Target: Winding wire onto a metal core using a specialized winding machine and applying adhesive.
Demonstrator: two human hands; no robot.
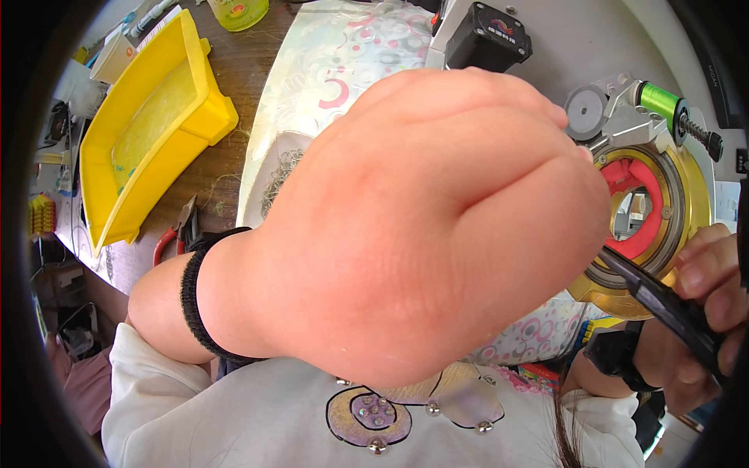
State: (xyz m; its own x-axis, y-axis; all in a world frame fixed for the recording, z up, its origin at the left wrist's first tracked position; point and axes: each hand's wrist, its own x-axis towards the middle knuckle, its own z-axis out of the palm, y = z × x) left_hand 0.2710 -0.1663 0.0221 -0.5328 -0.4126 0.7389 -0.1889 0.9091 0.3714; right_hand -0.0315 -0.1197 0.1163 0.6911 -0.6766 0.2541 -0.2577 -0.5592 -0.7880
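My left hand point(437, 210) fills the middle of the head view, back upward, its fingers curled in and mostly hidden. It comes up against the left side of a gold ring-shaped winding head point(694, 226); whether it touches cannot be told. Inside that ring sits a red-wrapped ring core point(641, 238). At the right edge my right hand point(714, 285) grips a slim black tool point(663, 300), whose tip points toward the lower part of the ring near my left hand. The tool's exact kind is unclear.
A green wire spool point(661, 101) and a grey roller point(585, 111) sit above the ring, a black motor point(490, 39) behind. To the left are a yellow bin point(97, 199), red-handled pliers point(165, 242) and a pale tray point(253, 195) of small metal rings. Patterned cloth point(312, 47) covers the table.
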